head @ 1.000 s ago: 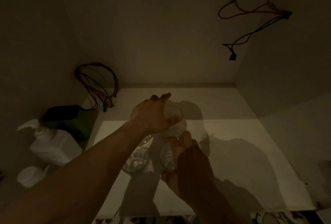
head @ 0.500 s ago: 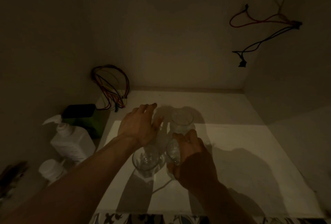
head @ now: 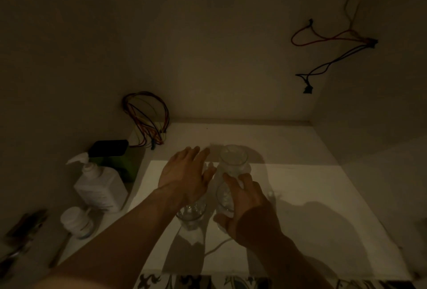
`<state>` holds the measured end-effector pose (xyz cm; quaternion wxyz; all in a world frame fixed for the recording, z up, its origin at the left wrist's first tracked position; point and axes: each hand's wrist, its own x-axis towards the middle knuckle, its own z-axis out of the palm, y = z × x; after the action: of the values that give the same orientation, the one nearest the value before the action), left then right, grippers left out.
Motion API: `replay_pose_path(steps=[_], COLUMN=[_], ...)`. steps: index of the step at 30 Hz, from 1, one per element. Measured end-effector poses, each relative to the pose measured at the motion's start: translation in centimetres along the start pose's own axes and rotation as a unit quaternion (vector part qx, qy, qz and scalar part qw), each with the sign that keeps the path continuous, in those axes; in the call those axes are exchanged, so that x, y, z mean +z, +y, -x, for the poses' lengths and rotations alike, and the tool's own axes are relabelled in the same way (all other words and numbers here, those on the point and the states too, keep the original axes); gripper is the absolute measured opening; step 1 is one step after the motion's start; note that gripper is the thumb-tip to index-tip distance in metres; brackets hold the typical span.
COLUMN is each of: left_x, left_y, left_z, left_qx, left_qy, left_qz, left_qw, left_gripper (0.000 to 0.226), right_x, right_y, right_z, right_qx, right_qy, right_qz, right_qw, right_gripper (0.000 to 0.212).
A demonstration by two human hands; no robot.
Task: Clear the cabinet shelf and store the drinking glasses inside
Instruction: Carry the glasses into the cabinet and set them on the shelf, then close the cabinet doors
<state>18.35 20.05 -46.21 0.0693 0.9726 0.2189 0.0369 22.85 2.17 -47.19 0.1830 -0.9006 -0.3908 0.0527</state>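
Observation:
Three clear drinking glasses stand close together on the pale cabinet shelf (head: 312, 196). The far glass (head: 233, 159) stands upright and free. A near-left glass (head: 191, 212) sits partly under my left forearm. My right hand (head: 245, 205) wraps a near-right glass (head: 223, 198), fingers curled round it, fingertips touching the far glass's base. My left hand (head: 184, 173) hovers flat with fingers spread, just left of the far glass, holding nothing.
At the left stand a white pump bottle (head: 99, 184), a small white pill bottle (head: 76, 221) and a green box with a dark top (head: 115, 157). Coloured wires (head: 147, 118) coil in the back-left corner; red and black wires (head: 328, 46) hang on the right wall.
My left hand has let go of the far glass and drawn back to the left with fingers spread. My right hand stays on the near-right glass. The view has shifted slightly.

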Motion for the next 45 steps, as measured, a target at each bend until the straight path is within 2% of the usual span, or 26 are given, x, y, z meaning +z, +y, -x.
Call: replay_pose_path(steps=[4,9,11,14,20,27,32,38,41,45], left_x=[-0.8,-4.4,-7.2,-12.8,-27.7,-43.0,-50.1,-55.5,-56.3,-55.7], left_y=[0.5,2.5,3.6,5.6,10.3,13.7,17.0,20.4,22.0,24.2], left_z=[1.7,5.8,7.8,10.9,15.6,19.9,23.4,28.5,31.2,34.8], left_qx=[-0.015,-0.036,-0.039,-0.036,-0.053,-0.026,-0.051,-0.086,-0.089,-0.105], left_qy=[-0.041,-0.095,-0.120,-0.150,-0.219,-0.197,-0.189,-0.150,-0.157,-0.159], left_qz=[0.001,0.000,0.007,0.004,0.025,0.035,0.076,0.075,0.059,0.060], left_qw=[0.999,0.995,0.992,0.988,0.974,0.979,0.978,0.982,0.982,0.980], left_gripper=[0.062,0.060,0.061,0.061,0.062,0.061,0.056,0.058,0.060,0.063], right_x=[-1.2,-5.0,-7.7,-13.7,-30.8,-47.6,-55.2,-61.1,-62.6,-62.8], right_y=[-0.3,-2.4,-3.8,-6.5,-13.9,-20.3,-22.2,-21.8,-20.9,-20.4], right_z=[1.6,5.6,7.2,9.9,13.2,14.8,17.7,23.8,27.3,31.0], right_qx=[-0.016,0.042,0.067,0.083,0.113,0.113,0.111,0.082,0.068,0.057], right_qy=[0.037,-0.006,-0.052,-0.124,-0.207,-0.246,-0.252,-0.229,-0.218,-0.188], right_qz=[-0.026,-0.024,-0.015,0.010,0.060,0.052,0.045,0.034,0.032,0.014], right_qw=[0.999,0.999,0.996,0.989,0.970,0.961,0.960,0.969,0.973,0.980], right_gripper=[0.086,0.078,0.071,0.063,0.053,0.062,0.049,0.053,0.056,0.048])
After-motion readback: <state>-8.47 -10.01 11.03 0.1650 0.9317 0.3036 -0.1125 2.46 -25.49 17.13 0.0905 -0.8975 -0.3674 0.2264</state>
